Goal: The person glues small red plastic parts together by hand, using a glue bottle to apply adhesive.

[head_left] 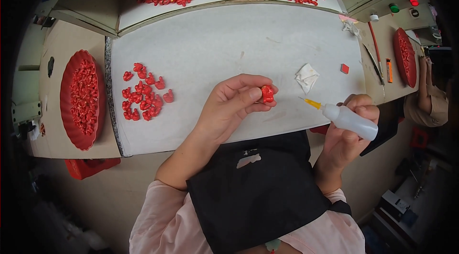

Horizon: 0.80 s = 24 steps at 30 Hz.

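Black apron [258,192] below, left hand [229,105] fingers pinch the red piece [267,93] — keep it steady — right hand [346,129] grips the squeeze bottle [346,119], nozzle just beside it

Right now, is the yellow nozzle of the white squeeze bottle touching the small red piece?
No, the yellow nozzle points toward the small red piece, with a gap between.

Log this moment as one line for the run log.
left hand: fingers pinch small red piece | right hand: grips white squeeze bottle, yellow nozzle aimed at piece, apart | loose red pieces on white mat
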Motion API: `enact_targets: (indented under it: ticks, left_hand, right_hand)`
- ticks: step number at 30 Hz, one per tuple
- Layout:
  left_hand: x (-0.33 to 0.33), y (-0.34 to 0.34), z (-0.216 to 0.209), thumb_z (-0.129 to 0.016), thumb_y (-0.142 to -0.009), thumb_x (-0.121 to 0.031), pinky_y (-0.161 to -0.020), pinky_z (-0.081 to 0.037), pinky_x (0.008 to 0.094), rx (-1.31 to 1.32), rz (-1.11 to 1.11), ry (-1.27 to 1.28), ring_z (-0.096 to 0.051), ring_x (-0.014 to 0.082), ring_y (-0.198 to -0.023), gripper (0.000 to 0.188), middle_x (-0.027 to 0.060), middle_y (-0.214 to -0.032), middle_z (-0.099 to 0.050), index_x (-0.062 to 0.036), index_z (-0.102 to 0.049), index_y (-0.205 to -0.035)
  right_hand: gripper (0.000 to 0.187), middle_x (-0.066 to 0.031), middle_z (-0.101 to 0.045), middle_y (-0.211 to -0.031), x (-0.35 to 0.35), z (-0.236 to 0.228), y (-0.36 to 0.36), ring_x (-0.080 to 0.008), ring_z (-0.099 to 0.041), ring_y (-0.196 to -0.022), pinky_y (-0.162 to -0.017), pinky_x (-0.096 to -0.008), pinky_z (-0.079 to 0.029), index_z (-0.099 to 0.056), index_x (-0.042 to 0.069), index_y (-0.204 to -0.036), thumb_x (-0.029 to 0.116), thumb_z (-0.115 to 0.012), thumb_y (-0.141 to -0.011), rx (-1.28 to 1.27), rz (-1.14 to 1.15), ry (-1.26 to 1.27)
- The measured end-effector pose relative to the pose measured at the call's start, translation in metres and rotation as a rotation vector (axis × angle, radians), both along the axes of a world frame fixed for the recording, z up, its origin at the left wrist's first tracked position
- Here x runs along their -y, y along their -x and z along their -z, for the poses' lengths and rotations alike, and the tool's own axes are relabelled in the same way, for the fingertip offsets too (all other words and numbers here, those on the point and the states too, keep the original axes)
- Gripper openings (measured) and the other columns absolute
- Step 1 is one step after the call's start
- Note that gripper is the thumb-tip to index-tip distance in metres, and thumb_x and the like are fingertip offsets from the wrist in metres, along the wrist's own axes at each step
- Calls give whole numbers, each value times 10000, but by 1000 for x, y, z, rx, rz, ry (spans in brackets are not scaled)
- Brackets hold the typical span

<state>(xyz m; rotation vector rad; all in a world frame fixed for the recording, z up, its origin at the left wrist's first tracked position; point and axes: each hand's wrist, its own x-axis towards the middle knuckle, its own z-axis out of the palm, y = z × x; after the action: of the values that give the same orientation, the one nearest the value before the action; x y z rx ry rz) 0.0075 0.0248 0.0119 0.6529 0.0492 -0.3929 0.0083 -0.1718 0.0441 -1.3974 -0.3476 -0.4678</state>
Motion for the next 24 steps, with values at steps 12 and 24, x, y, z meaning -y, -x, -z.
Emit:
enact_targets:
  ticks: [12,24]
  left_hand:
    - [10,-10,14,-456,-820,-93,-639,-419,231,-433,-378,343,-497,107,-681,229,51,-873,-521,-34,-492,-1039]
    - [14,22,16,-548,-658,34,-617,-439,272,1081,-96,-1461,-510,241,-720,219,97,-865,-529,-44,-582,-859]
  right_hand:
    - [295,-99,-412,-886,-46,18,-1,-155,-439,-682,-514,-258,-414,-397,44,-942,212,-548,-753,-167,-10,-320]
    - [309,-96,-433,-964,-26,36,-14,-161,-435,-755,-572,-278,-372,-430,33,-985,228,-533,-768,-302,-46,-623]
